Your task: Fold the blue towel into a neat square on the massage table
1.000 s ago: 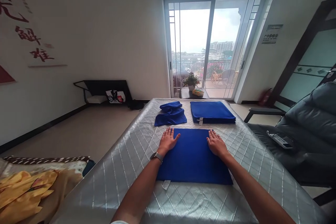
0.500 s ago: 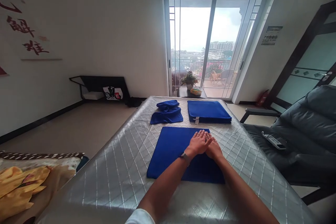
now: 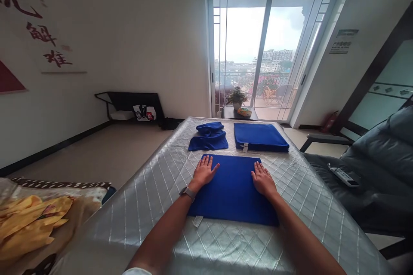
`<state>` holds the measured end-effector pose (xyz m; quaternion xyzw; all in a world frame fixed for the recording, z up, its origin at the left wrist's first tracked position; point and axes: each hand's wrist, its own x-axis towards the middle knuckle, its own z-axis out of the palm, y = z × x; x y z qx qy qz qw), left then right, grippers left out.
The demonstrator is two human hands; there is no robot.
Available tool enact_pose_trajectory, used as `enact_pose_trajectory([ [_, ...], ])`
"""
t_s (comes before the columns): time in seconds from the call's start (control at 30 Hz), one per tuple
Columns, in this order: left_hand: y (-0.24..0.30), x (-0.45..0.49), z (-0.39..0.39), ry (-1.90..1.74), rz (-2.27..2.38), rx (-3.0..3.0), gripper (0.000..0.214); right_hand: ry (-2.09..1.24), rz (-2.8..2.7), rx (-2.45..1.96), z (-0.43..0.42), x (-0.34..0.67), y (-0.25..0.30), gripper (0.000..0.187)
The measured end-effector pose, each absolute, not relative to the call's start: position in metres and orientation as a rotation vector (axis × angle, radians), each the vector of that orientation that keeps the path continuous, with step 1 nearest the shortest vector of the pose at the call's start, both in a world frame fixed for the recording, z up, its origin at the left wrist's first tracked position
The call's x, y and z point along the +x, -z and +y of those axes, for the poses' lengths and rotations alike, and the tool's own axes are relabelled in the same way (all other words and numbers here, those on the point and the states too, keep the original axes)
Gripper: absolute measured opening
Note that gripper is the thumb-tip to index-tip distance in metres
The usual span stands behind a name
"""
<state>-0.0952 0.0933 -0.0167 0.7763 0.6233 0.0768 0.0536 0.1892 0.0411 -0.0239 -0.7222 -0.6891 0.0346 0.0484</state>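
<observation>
A folded blue towel [image 3: 232, 193] lies flat on the silver quilted table [image 3: 155, 206] in front of me. My left hand [image 3: 204, 171] rests palm down on its far left corner, fingers spread and open; a watch sits on that wrist. My right hand [image 3: 263, 178] lies flat on the towel's far right part, fingers stretched out. Beyond the towel, a crumpled blue towel [image 3: 208, 136] sits at the far left and a neat stack of folded blue towels [image 3: 260, 137] at the far right.
A dark leather chair [image 3: 371, 172] with a remote on it stands close to the table's right edge. Yellow patterned fabric [image 3: 32, 223] lies at the lower left. A small table with a potted plant [image 3: 237, 96] stands before the glass balcony doors.
Half a second ago both hands were together on the towel's right side; now the left hand has slid back to the left corner and the hands lie apart.
</observation>
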Motion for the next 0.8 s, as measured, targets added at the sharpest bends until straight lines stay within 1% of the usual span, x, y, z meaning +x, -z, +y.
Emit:
enact_pose_trajectory([
  [0.1, 0.020, -0.111, 0.095, -0.250, 1.959, 2.329, 0.086, -0.100, -2.122, -2.221, 0.042, 0.189, 0.023, 0.066],
  [0.23, 0.024, -0.109, 0.097, -0.252, 1.967, 2.349, 0.088, -0.150, -2.152, -2.247, 0.055, 0.190, 0.015, 0.066],
  [0.37, 0.025, -0.108, 0.097, -0.247, 1.957, 2.361, 0.089, -0.129, -2.137, -2.220, 0.075, 0.190, 0.009, 0.066],
  [0.53, 0.027, -0.110, 0.099, -0.258, 1.954, 2.370, 0.089, -0.121, -2.097, -2.211, 0.084, 0.193, 0.019, 0.065],
  [0.67, 0.028, -0.110, 0.100, -0.217, 1.970, 2.388, 0.087, -0.094, -2.063, -2.192, 0.083, 0.194, 0.027, 0.065],
  [0.8, 0.023, -0.112, 0.102, -0.100, 2.016, 2.352, 0.088, -0.107, -2.039, -2.163, 0.083, 0.194, 0.028, 0.065],
])
